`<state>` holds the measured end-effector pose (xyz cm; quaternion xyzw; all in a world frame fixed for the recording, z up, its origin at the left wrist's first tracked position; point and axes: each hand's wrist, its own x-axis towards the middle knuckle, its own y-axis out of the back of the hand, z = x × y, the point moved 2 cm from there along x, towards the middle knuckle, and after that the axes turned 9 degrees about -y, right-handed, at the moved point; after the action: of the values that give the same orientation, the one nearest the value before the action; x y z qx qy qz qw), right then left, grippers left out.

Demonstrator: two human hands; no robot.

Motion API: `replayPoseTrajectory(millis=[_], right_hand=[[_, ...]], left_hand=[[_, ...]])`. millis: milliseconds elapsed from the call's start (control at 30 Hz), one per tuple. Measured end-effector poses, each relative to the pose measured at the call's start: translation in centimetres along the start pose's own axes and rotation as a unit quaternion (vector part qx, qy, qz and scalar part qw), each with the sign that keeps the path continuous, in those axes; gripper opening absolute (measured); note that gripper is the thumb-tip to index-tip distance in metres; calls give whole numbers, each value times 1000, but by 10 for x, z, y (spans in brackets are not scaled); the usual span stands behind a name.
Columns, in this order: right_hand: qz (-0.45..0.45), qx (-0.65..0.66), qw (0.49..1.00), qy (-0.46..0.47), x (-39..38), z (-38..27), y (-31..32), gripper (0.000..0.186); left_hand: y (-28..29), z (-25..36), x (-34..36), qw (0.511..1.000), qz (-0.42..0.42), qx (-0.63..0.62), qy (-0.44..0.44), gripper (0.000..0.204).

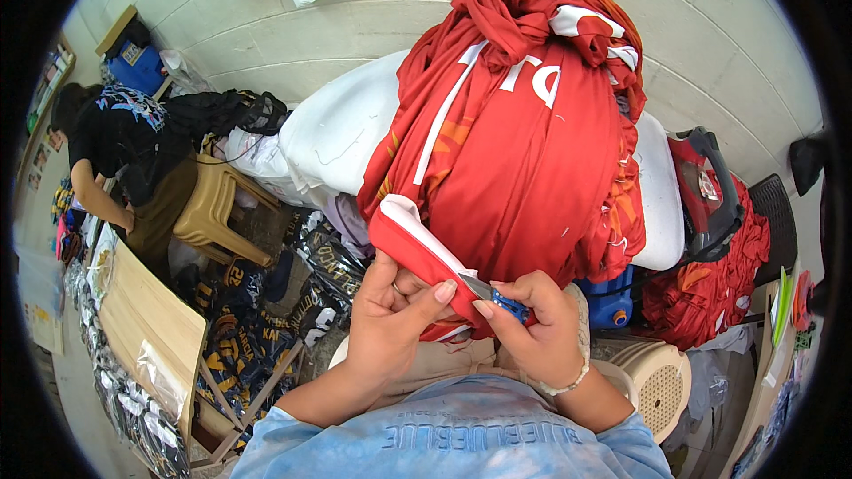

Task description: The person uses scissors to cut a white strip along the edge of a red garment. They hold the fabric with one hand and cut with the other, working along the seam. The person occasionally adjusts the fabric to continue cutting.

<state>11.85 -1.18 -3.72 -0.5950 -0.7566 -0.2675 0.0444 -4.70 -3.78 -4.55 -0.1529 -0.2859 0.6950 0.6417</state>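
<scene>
A large heap of red garments (532, 168) with white and orange patches lies over a white padded board in front of me. My left hand (390, 315) is closed on a folded edge of red and white fabric (410, 244), with the thumb pressed on top. My right hand (537, 319) grips small thread snips (508, 303) with a blue handle. Their metal blade lies against the fabric edge, just right of my left thumb. My right fingers hide part of the handle.
The white padded board (342, 124) reaches left and right of the heap. An iron (710, 191) stands at its right end, above more red cloth (710, 288). A plastic stool (652, 381) is at my right. Dark garments (253, 328) lie low left, and another person (133, 160) bends over at far left.
</scene>
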Motion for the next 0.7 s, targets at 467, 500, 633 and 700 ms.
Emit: replayPoseTrajectory(millis=[467, 500, 633, 700], right_hand=[[-84, 126, 979, -138, -4, 12, 2, 19], [-66, 170, 972, -146, -7, 9, 0, 21], [-41, 101, 991, -82, -4, 5, 0, 27], [-35, 79, 994, -63, -4, 7, 1, 26]], left_hand=[[4, 3, 11, 998, 36, -8, -41, 59], [4, 3, 10, 998, 39, -4, -39, 59], [1, 3, 9, 999, 31, -14, -35, 60], [1, 4, 8, 999, 28, -19, -32, 60]])
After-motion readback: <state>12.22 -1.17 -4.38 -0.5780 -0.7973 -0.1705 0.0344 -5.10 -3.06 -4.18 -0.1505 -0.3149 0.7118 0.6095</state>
